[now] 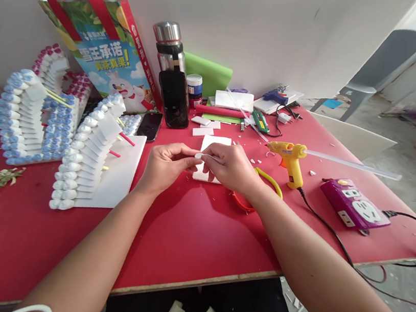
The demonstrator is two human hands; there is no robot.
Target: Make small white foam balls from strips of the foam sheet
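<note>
My left hand [170,163] pinches a small white strip with a rounded end [199,155] between thumb and forefinger. From the other side my right hand [231,167] grips the same strip, its fingers curled and partly hiding it. Beneath both hands lies a white foam-like board [215,141] on the red table. Close to my right wrist are pliers with red and yellow handles [272,180], partly covered by my forearm. A yellow hot glue gun [288,159] with a clear glue stick stands farther right.
On the left stand a white curved model [89,160] and a blue-and-white one [35,121]. A phone [173,99] leans on a steel flask [169,42] before a colourful bag [116,60]. A green cutter [260,121] lies behind; a purple power strip [354,205] sits right, its cord trailing.
</note>
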